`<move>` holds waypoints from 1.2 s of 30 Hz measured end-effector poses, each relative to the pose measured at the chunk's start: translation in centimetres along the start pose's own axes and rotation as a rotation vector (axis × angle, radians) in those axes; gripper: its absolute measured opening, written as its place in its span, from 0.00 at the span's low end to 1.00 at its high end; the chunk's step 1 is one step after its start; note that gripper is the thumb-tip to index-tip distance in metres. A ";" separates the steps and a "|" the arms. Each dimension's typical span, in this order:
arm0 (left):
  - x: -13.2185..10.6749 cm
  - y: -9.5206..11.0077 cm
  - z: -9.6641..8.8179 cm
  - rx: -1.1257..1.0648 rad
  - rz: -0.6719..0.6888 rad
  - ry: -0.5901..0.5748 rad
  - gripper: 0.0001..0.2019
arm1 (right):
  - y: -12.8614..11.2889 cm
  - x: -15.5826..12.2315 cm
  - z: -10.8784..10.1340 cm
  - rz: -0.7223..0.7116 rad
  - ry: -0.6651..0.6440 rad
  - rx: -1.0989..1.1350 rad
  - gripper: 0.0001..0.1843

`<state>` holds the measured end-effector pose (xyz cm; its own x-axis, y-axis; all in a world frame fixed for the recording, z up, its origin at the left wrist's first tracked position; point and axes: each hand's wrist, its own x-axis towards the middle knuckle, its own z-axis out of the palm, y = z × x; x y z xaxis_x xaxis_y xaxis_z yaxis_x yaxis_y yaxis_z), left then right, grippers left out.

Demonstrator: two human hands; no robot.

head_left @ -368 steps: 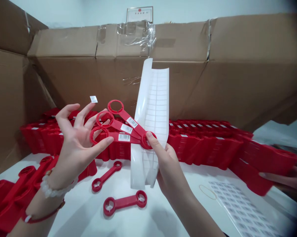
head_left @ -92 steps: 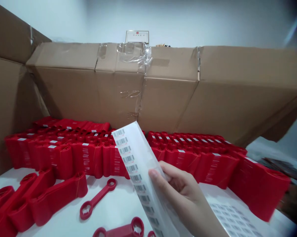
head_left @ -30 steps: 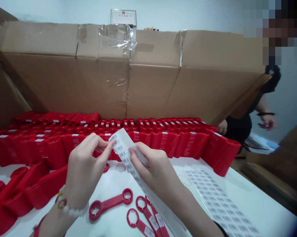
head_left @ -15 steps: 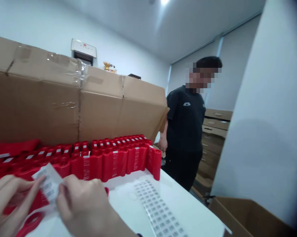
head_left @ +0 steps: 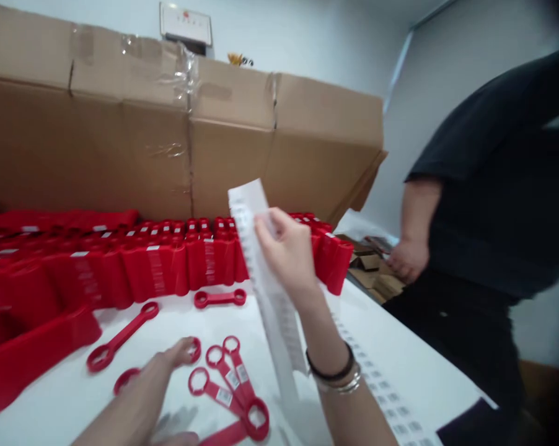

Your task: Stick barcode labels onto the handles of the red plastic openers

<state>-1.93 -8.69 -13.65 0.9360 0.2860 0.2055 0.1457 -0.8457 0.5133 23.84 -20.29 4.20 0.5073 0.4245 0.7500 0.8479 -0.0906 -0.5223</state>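
Right of the fanned wrenches [head_left: 233, 378], the right hand [head_left: 286, 249] pinches a label sheet [head_left: 274, 316], likely floppy, best held by its edge; left of them, the left hand [head_left: 160, 373] covers a wrench [head_left: 121, 379], grip unclear.

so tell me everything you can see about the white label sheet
The white label sheet is long and narrow, looks like thin paper, and is folded or curled lengthwise. Small printed marks run down its left edge, too blurred to read. The right hand pinches it near the top, holding it steeply, top leaning left, in front of red bundles. Whether its lower end touches the table is unclear.
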 end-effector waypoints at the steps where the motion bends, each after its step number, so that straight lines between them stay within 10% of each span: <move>1: -0.8 0.0 1.1 0.024 -0.038 -0.120 0.40 | 0.1 0.2 -0.3 0.003 0.020 0.013 0.12; 5: -2.1 1.2 3.5 0.032 -0.115 -0.307 0.34 | 0.2 0.5 -1.0 -0.014 0.102 0.032 0.14; 17: -0.5 4.5 0.5 -0.078 -0.159 -0.487 0.39 | 0.5 0.6 0.5 -0.029 0.050 0.037 0.15; 27: -0.8 3.3 1.7 0.016 -0.099 -0.415 0.40 | 0.6 0.6 1.4 -0.045 -0.027 0.073 0.11; 36: 2.4 3.2 -3.0 -0.120 -0.219 -0.702 0.40 | 0.8 0.7 1.1 -0.043 -0.142 0.112 0.15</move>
<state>-0.13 -9.38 -8.99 0.8799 0.0531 -0.4722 0.3540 -0.7360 0.5770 24.73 -19.13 3.81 0.4374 0.5492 0.7121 0.8421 0.0277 -0.5386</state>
